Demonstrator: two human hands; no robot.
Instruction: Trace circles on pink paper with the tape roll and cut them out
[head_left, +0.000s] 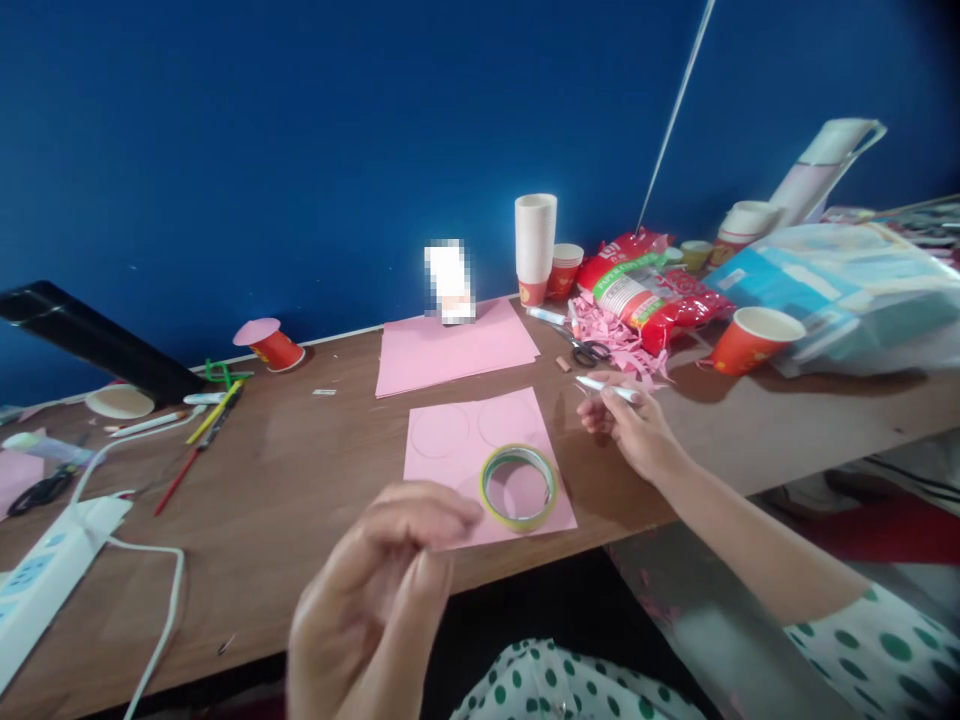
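A roll of tape (487,487) lies flat on a sheet of pink paper (439,490) that has circle outlines on its far half. My left hand (382,590) is raised in front of the sheet's near left corner, close to the roll. Its fingers are curled but apart from the thumb, with nothing visible between them. Beside the sheet on the right, my right hand (630,425) grips a white pen (600,385), its tip pointing left. Behind the sheet lies a stack of pink paper (457,355).
Scissors (589,350), pink paper scraps (619,335), a red plastic bag (637,290) and paper cups (535,245) stand at the back right. An orange cup (754,340) is tilted beside a blue package (795,280). On the left are a power strip (60,555) and its cable.
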